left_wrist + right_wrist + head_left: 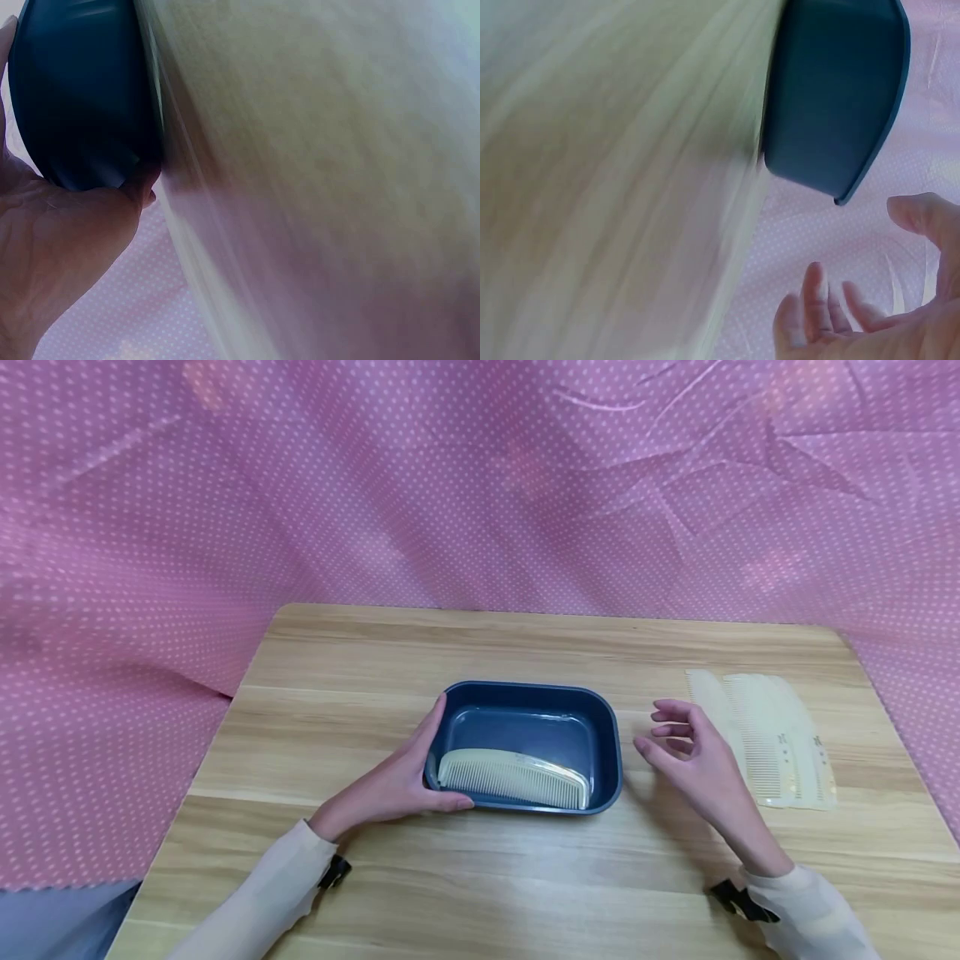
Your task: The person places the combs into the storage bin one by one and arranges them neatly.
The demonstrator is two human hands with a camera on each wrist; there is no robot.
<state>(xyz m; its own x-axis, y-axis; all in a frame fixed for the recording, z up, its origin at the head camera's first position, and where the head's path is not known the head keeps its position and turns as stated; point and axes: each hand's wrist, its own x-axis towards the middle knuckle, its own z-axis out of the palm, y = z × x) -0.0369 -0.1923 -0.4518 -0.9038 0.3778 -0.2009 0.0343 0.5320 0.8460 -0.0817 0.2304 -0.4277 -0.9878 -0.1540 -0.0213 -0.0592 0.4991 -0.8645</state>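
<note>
A dark blue rectangular tray [525, 687] stands on the wooden table in the head view. Inside it, along the near wall, lies a pale cream comb [513, 777] with its teeth toward the near side. My left hand [393, 785] grips the tray's left end, thumb along the near side and fingers at the far left corner. The left wrist view shows the palm against the tray's outer wall [86, 90]. My right hand [693, 764] hovers just right of the tray, fingers loosely bent, holding nothing. In the right wrist view its thumb and fingers are apart from the tray [836, 90].
Several more pale combs [780, 735] lie side by side and partly overlapping on the table's right, beyond my right hand, which hides part of them. Pink dotted cloth [480, 485] hangs behind the wooden table [525, 893] and at its sides.
</note>
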